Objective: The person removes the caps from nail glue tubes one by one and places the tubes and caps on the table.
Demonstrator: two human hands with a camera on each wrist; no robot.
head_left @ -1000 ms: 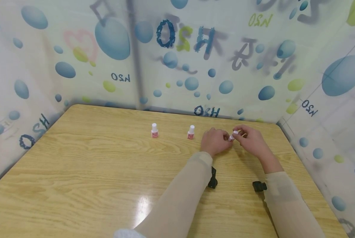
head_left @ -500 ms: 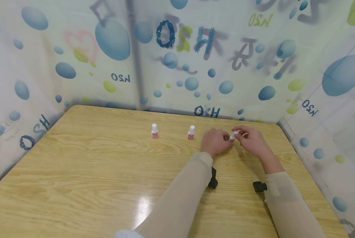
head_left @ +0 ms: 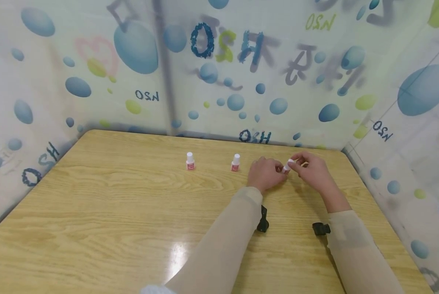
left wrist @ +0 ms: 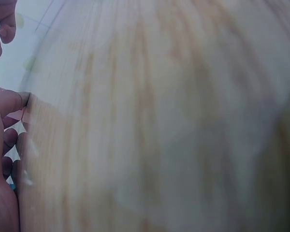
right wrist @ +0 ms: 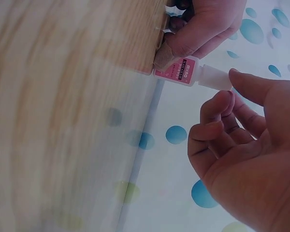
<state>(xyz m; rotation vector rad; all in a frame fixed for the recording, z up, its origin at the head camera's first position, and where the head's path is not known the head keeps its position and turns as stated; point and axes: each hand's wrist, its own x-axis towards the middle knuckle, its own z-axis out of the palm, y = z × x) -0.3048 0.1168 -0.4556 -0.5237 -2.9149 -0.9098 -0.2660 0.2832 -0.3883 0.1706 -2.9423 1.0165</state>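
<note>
White cap (right wrist: pixel 213 77) shows more beside the shifted right hand (head_left: pixel 310 169)

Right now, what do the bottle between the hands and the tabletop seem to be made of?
Bottle: probably plastic, smooth and matte, going by its plain white cap without hard glints; glass isn't ruled out.
Tabletop: wood or wood-look laminate, with a glossy finish; it is streaked with grain and catches a bright reflection.

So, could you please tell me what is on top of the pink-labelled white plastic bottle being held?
A tapered white plastic cap, pinched by the right hand; it covers the mouth of the bottle from sight.
</note>
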